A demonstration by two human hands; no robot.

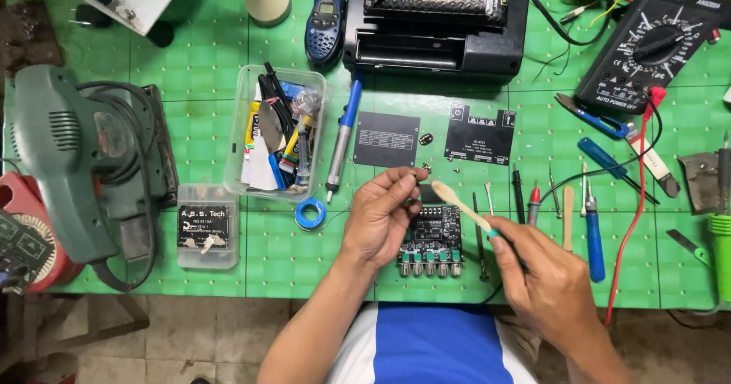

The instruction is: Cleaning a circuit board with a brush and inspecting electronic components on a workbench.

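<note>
Green gridded rubber matting (198,125) covers the bench, and on it, between the two hands, lies a small black circuit board with a row of silver knob shafts along its near edge (432,241). What could go wrong: the tiny part pinched in the left hand (381,212) looks easy to drop, and if it slipped it could vanish among the loose screws near the two flat black panels (387,139). The left hand is nearly closed, thumb and forefinger tips pressed together on something small and dark, possibly a screw; it is too small to tell. It hovers just above the board's far-left corner. The right hand (544,281) is closed around a thin tool with a pale wooden spoon-shaped end (461,203), which angles up over the board toward the left fingertips. A careless sweep of it could nudge the board or knock the screwdrivers (592,228) lying just beside.
</note>
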